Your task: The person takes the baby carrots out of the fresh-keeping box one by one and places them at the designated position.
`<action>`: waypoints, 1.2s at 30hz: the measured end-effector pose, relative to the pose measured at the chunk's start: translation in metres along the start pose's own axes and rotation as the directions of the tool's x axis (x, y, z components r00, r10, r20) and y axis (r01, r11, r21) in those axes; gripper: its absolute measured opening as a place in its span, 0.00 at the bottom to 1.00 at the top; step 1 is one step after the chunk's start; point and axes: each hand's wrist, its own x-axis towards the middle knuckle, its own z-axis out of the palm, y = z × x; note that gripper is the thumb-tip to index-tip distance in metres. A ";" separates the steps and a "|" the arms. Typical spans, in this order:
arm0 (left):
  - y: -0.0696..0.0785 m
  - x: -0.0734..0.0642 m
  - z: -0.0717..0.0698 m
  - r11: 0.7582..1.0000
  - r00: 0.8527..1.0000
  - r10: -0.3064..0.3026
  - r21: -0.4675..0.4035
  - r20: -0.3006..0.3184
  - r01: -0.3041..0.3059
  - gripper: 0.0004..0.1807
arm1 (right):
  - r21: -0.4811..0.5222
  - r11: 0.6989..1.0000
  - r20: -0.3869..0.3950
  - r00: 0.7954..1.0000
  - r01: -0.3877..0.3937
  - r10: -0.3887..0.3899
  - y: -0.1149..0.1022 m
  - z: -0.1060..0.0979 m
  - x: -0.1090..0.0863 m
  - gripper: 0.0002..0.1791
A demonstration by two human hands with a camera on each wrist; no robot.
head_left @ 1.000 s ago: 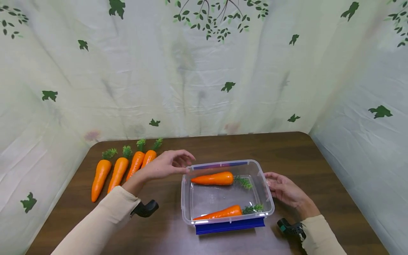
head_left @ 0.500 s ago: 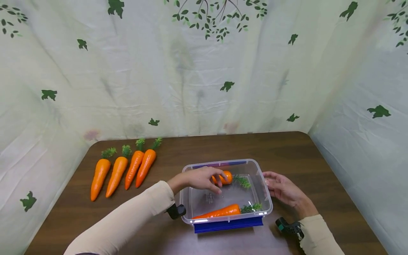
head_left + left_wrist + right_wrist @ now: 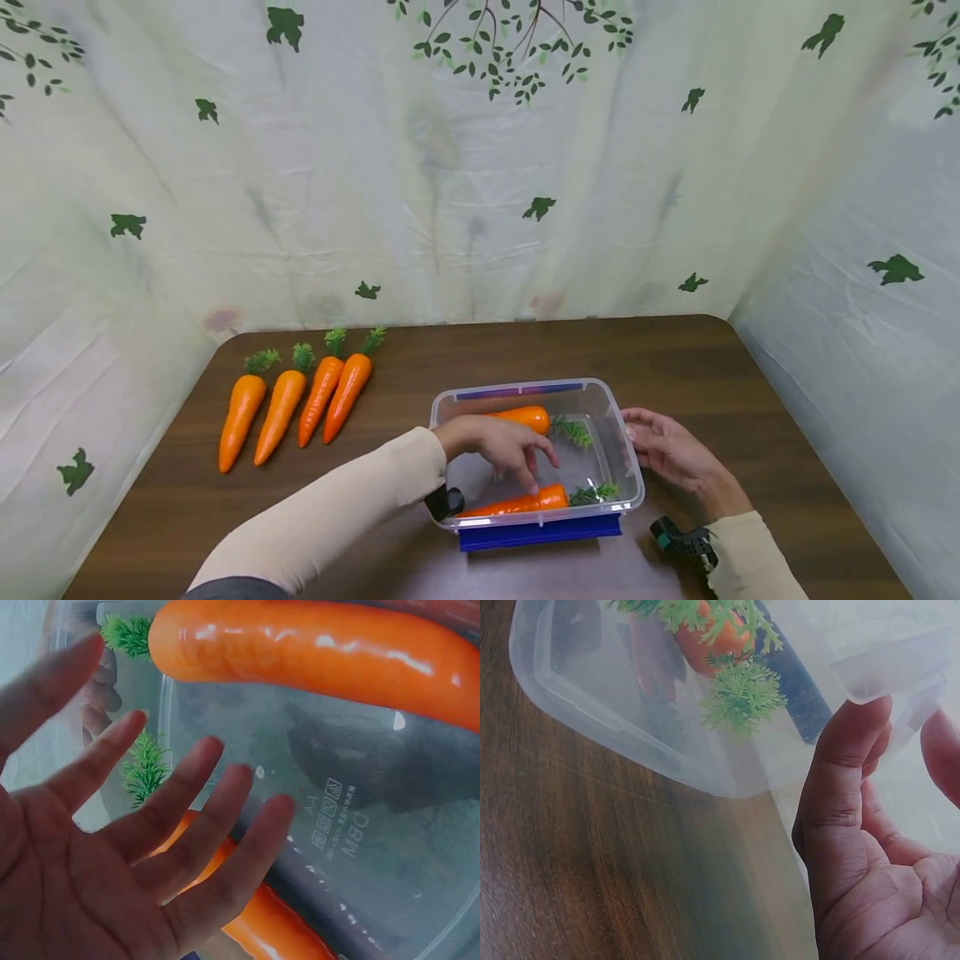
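A clear plastic box (image 3: 442, 408) with a blue latch (image 3: 540, 533) along its near side stands on the table, lid off. Two orange toy carrots lie in it: a far carrot (image 3: 531, 418), partly hidden by my left wrist, and a near carrot (image 3: 551, 497) along the front wall. My left hand (image 3: 501, 442) reaches over the box between them, its fingertips overlapping the near carrot in the head view. In the left wrist view those fingers (image 3: 199, 817) are spread and hold nothing. My right hand (image 3: 671, 450) touches the box's right rim, with the index fingertip beneath a rim tab (image 3: 892, 667).
Several more carrots (image 3: 322, 400) lie side by side at the table's back left, green tops pointing away. The dark wooden table (image 3: 675, 358) has a rounded back corner. White cloth (image 3: 450, 250) with leaf prints hangs behind and at both sides.
My left hand has come from the box's left rim, passed over the far carrot and moved toward the near one. The right hand has stayed at the right rim.
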 end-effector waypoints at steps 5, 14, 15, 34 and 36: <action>0.001 0.006 -0.001 0.997 0.993 -0.071 -0.022 0.094 0.074 0.26 | 0.021 1.000 0.011 1.000 0.003 -0.003 0.002 0.001 0.001 0.14; -0.004 0.012 0.002 0.971 0.963 -0.166 -0.135 0.214 0.197 0.27 | 0.014 1.000 0.020 0.999 0.027 -0.027 0.002 0.002 0.002 0.14; -0.005 0.012 0.002 0.971 0.961 -0.170 -0.130 0.218 0.201 0.27 | 0.012 1.000 0.017 1.000 0.025 -0.025 0.002 0.002 0.002 0.14; -0.006 0.022 0.005 0.966 0.955 -0.188 -0.135 0.230 0.223 0.11 | 0.020 1.000 -0.039 0.999 0.024 -0.023 0.000 0.005 -0.001 0.14; -0.007 0.021 0.006 0.968 0.953 -0.182 -0.124 0.243 0.217 0.13 | 0.032 0.999 -0.028 0.999 0.019 -0.019 0.001 0.005 -0.001 0.14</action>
